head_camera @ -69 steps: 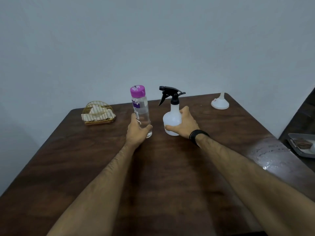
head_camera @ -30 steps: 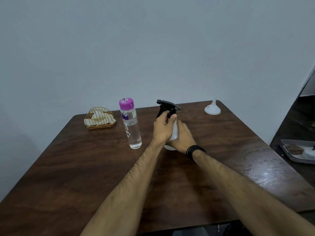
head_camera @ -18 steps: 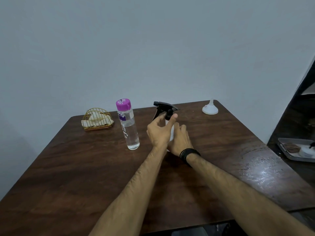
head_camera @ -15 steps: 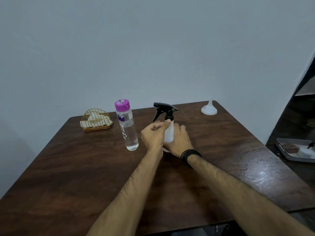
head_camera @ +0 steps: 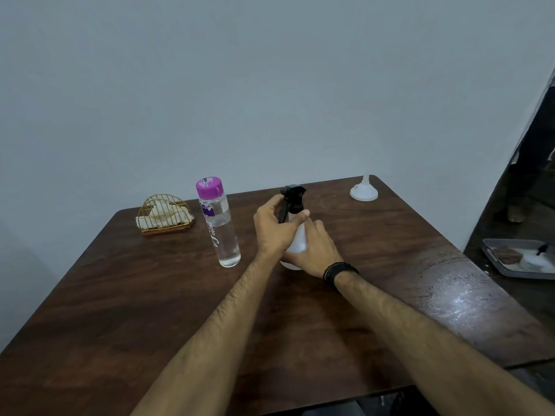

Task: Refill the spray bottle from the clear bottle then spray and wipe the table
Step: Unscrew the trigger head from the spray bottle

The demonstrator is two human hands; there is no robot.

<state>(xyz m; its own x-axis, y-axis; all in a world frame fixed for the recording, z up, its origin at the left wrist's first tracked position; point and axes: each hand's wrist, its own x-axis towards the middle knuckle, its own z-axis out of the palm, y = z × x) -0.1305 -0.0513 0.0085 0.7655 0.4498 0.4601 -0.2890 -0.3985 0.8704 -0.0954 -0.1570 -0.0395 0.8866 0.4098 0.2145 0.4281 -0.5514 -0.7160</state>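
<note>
spray bottle [head_camera: 295,241] stands upright near the middle of the bench [head_camera: 120,310], and both hands are on it. a couple of seconds ago the left hand [head_camera: 271,228] was around the clear bottle [head_camera: 218,223]; it has since let go and come across to the black trigger head [head_camera: 290,197]. in the last half second the nozzle has swung round and the head looks turned relative to the white body, which i read as the cap being unscrewed. so the refill is at its opening step: the head is still seated, nothing has been poured, and the clear bottle keeps its purple cap [head_camera: 209,186], standing just to the left of the hands.

left hand's fingers are clamped around the collar below the trigger, thumb toward the camera, wrist cocked as if mid-twist. right hand [head_camera: 312,250] wraps the lower body of the spray bottle, fingers curled on it, bracing it against the bench; a dark band [head_camera: 339,271] sits on that wrist. both forearms reach forward and converge at the bottle.

white funnel [head_camera: 364,192] rests upside down at the far right corner, well apart. a wire basket [head_camera: 165,214] holding cloth sits far left.
</note>
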